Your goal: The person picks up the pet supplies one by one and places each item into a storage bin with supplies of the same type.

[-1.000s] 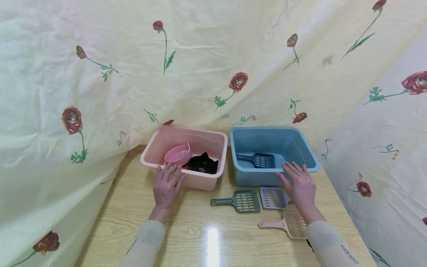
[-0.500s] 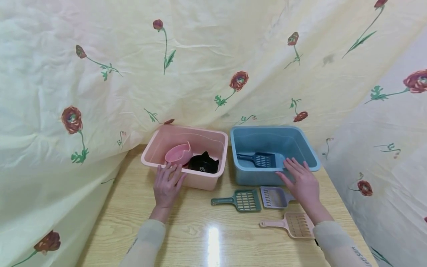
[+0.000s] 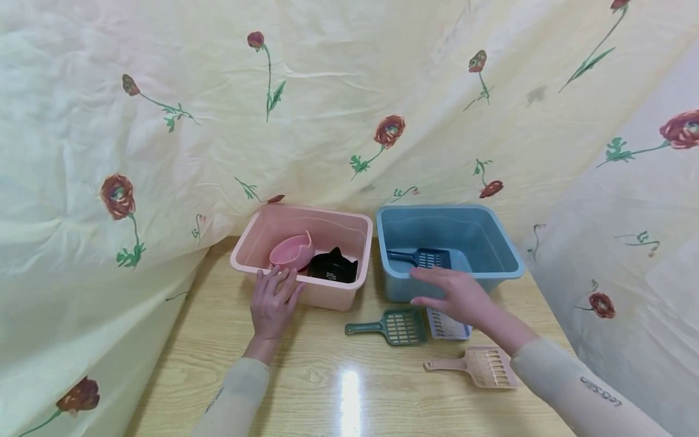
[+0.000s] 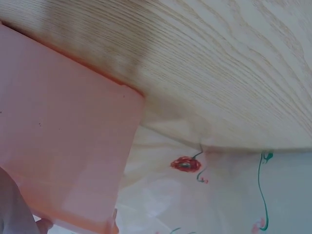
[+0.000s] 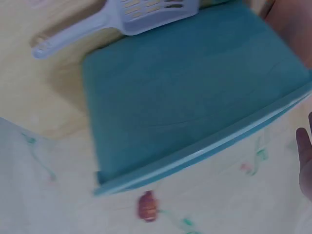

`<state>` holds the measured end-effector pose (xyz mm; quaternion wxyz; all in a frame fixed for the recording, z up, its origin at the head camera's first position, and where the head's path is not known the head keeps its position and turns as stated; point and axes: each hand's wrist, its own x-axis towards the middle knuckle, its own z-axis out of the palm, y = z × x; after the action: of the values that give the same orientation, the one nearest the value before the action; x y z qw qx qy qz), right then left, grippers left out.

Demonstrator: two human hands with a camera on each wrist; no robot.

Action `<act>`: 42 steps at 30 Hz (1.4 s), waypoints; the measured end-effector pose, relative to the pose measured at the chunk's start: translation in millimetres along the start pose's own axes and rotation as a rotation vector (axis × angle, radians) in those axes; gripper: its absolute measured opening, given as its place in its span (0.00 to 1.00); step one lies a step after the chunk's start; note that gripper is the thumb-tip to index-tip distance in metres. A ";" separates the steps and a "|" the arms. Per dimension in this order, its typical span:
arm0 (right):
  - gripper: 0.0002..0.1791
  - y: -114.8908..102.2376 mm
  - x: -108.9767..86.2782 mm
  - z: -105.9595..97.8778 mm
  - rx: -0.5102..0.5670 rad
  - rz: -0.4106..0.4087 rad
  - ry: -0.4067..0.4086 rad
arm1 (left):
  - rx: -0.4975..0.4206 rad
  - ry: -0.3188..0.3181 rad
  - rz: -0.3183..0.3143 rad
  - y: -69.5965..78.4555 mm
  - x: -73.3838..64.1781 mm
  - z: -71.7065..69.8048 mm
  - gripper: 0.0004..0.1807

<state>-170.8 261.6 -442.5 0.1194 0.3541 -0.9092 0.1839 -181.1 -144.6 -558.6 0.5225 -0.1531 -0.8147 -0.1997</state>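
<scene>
At the front rim of a pink bin point(image 3: 327, 298), my left hand point(image 3: 271, 311) rests with its fingertips over the edge. Inside that bin are a pink bowl point(image 3: 288, 252) and a black cat-eared bowl point(image 3: 326, 269). My right hand point(image 3: 455, 294) hovers by the front of a blue bin point(image 3: 394, 289), fingers stretched to the left and holding nothing. A dark blue litter scoop point(image 3: 430, 258) lies in the blue bin. The right hand partly covers a lavender litter scoop point(image 3: 452, 331), whose handle shows in the right wrist view.
On the wooden table point(image 3: 306, 394), a green litter scoop point(image 3: 364, 328) lies in front of the blue bin. Closer to me is a pale pink litter scoop point(image 3: 449, 365). Flowered cloth point(image 3: 327, 91) hangs behind and at both sides.
My right hand has left the blue bin's front rim and swung left, its fingers now pointing leftward. The left hand stays at the pink bin's rim.
</scene>
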 end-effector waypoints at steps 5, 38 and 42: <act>0.33 -17.3 14.8 7.8 0.074 -0.036 -0.146 | 0.009 -0.019 -0.011 -0.7 -0.2 -0.2 0.23; 0.34 -8.1 32.0 107.4 0.510 0.214 -0.578 | 0.018 -0.069 -0.026 -0.1 3.3 -3.9 0.24; 0.34 -7.2 35.6 110.1 0.526 0.218 -0.587 | 0.028 -0.076 -0.027 -0.6 3.0 -3.7 0.22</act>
<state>-201.1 189.2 -527.8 -0.2598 0.3116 -0.8587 0.3130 -179.7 -146.7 -554.6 0.4903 -0.1425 -0.8387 -0.1893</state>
